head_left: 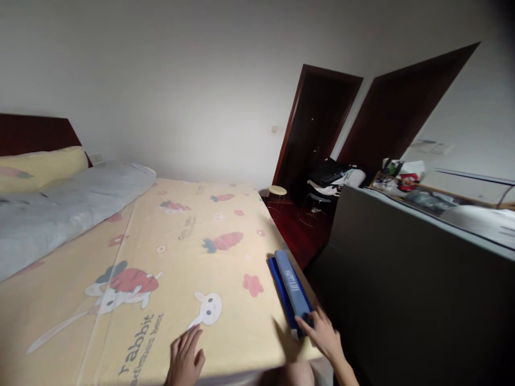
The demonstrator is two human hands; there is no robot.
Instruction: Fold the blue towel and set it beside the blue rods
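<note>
A folded umbrella in a light blue sleeve (293, 284) with white lettering lies near the right edge of the bed, on top of a darker blue strip (282, 292). My right hand (322, 332) is at its near end, thumb and fingers apart around the dark tip; whether the fingers press on it is hard to tell. Resting on the yellow bedsheet (237, 338) at the bottom centre, my left hand (187, 356) is open and holds nothing, just below a printed white rabbit head.
A grey quilt (80, 201) and yellow pillow (48, 163) lie at the left. Beyond the bed's right edge stands a dark grey panel (402, 284) with cluttered items behind it. A round stool (277, 190) and a loaded chair are near the doors.
</note>
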